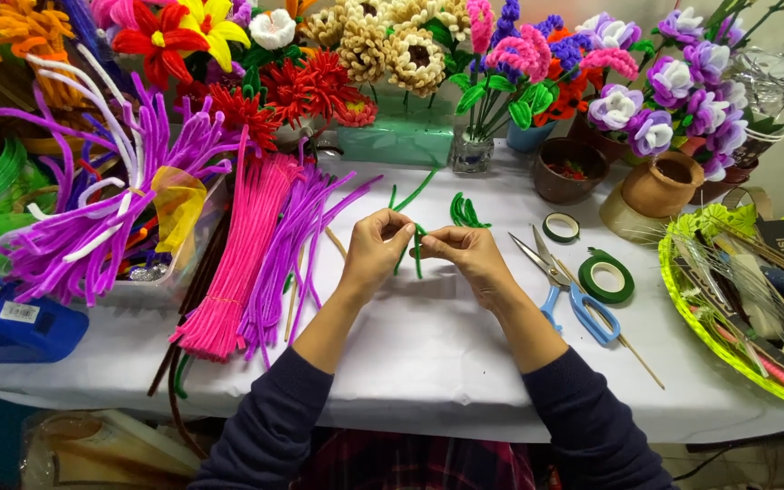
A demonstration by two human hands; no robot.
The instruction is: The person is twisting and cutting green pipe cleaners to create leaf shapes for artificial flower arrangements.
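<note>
Both hands meet over the middle of the white cloth-covered table (428, 354), working a short bent green fuzzy pipe cleaner (417, 249) between them. The left hand (376, 247) has thumb and fingertips pinched together on the upper end of the piece, and the right hand (466, 254) is closed on the same piece from the other side. Holding it at both ends lets it be bent or twisted in the air just above the cloth; how many strands are in the pinch is hard to tell, since the fingers cover the join.

At twelve o'clock from the hands lie a few loose curved green pipe cleaner pieces (466, 211), close enough to pick up. At three o'clock rest blue-handled metal scissors (566, 292), with a large roll of green floral tape (606, 277) just beside them and a smaller tape roll (561, 227) a little beyond. At nine o'clock, bundles of long pink pipe cleaners (238, 259) and purple pipe cleaners (290, 249) lie lengthwise. Finished pipe-cleaner flowers in vases and clay pots (410, 54) line the far edge.
</note>
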